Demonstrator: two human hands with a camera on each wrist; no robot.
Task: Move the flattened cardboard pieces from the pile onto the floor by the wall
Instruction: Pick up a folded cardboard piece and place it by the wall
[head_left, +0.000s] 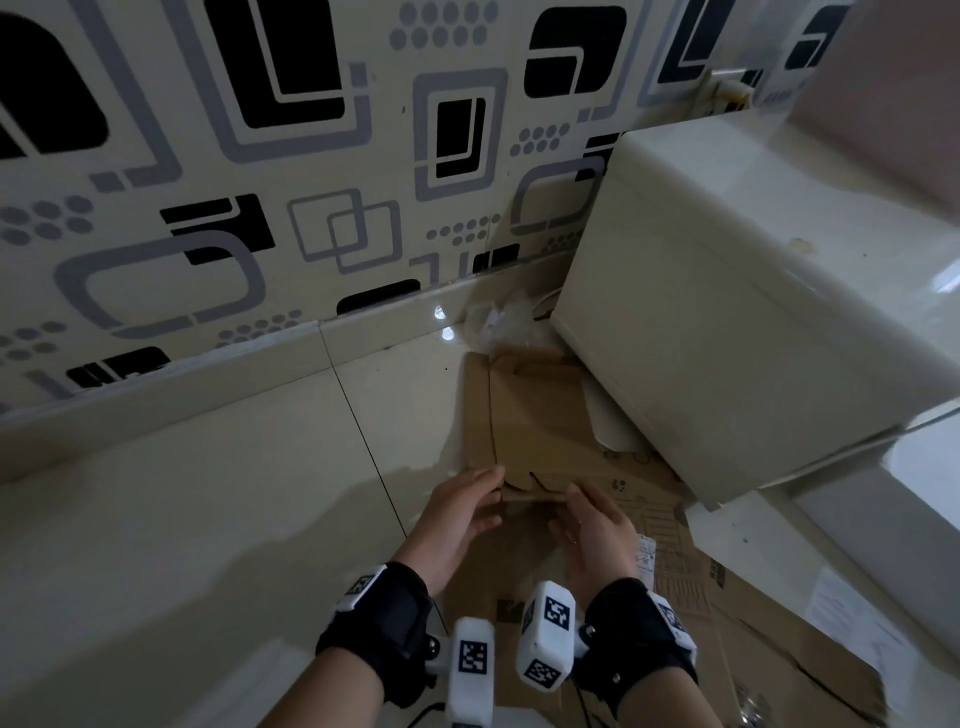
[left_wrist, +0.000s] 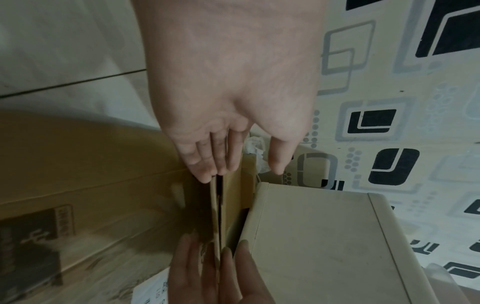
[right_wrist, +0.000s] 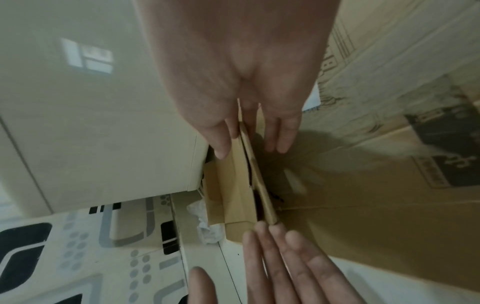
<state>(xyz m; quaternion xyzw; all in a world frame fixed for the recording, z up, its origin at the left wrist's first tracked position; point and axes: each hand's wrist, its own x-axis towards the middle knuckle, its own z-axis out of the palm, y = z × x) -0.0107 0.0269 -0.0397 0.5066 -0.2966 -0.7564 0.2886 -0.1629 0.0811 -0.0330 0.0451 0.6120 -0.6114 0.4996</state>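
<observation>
The left hand (head_left: 457, 512) is seen with its fingers straight, their tips laid against the left end of a folded cardboard piece (head_left: 535, 441), the thumb (left_wrist: 279, 156) held apart from the board in the left wrist view. The right hand (head_left: 597, 525) is set at the opposite end; in the right wrist view its thumb (right_wrist: 221, 142) lies on one face of the piece and its fingers (right_wrist: 280, 135) are extended past the other face, nearly straight, so that the board is steadied between thumb and fingers rather than clenched. Whether the fingers press the far face cannot be told, since the palm hides the contact. The piece is held on edge just above a larger flattened cardboard sheet (head_left: 691, 587) lying on the tiled floor (head_left: 182, 519), and its far end reaches toward the patterned wall (head_left: 208, 182) and the skirting. A cream cabinet (head_left: 727, 312) stands just beside the piece on the right and covers part of the pile. Crumpled clear plastic (head_left: 493, 322) lies in the corner behind, its shape hard to make out. Printing on the large sheet is blurred and unreadable, and the sheet is cut off by the lower frame edge. Black wrist straps (head_left: 384, 618) with marker blocks hide both wrists.
</observation>
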